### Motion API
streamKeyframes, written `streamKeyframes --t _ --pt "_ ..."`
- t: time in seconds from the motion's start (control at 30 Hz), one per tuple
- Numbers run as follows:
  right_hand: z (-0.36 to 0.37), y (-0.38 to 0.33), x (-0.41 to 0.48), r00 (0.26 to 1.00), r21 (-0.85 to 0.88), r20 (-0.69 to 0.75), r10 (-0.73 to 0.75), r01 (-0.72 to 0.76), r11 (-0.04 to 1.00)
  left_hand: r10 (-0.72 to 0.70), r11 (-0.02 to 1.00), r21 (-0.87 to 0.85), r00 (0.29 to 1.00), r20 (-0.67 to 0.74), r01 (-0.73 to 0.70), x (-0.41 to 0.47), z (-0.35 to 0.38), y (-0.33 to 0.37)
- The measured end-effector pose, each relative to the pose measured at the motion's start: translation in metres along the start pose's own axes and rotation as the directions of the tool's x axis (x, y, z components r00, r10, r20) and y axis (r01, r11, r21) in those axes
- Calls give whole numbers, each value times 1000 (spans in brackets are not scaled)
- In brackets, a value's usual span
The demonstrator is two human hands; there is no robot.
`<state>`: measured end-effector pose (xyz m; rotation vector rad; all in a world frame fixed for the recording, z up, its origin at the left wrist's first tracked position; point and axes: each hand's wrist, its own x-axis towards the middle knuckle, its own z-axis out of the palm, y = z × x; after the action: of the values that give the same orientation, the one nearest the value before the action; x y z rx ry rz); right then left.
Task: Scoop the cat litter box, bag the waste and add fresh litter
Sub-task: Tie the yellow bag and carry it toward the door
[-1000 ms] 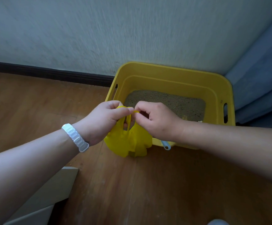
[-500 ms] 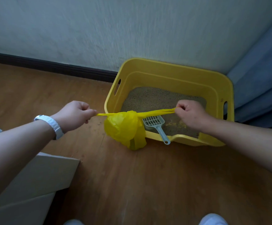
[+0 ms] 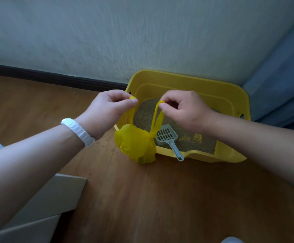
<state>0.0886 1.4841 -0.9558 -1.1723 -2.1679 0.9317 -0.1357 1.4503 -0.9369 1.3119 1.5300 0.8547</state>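
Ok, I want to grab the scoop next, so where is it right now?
In the head view, right of centre: the scoop lies in the litter box, its handle over the front rim, just right of the yellow bag.

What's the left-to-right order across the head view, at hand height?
White wristband → left hand → yellow bag → right hand → blue fabric. Scoop and litter box skipped: they overlap the bag and right hand.
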Motion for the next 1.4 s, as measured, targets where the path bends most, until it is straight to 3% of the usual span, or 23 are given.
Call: streamKeyframes --t 0.17,0.33,0.5,0.63,0.87,1.0,1.23,1.4 --pt "1 -20 15 999 68 14 -45 44 997 93 996 -13 991 98 -92 -6 20 6" --pt "2 -24 19 998 129 19 -52 50 990 98 993 51 993 66 -102 -5 22 7" --pt "0 -17 19 1000 219 -16 -12 15 976 60 996 -65 998 27 -59 -3 19 20" --pt "-1 -9 12 999 172 33 11 -17 985 56 979 -196 998 -17 -58 0 13 41" --pt "5 -1 2 957 -41 271 104 -97 994 99 916 -383 993 -65 -116 7 11 102" --pt "3 -1 7 953 -61 228 199 -190 980 117 907 -402 992 -56 -129 14 15 130" --pt "-27 -10 27 953 40 18 301 -302 953 163 906 -384 984 -66 -176 37 17 178" --pt "-71 -54 24 932 28 -83 352 -351 936 88 879 -468 996 -17 -86 38 18 241"
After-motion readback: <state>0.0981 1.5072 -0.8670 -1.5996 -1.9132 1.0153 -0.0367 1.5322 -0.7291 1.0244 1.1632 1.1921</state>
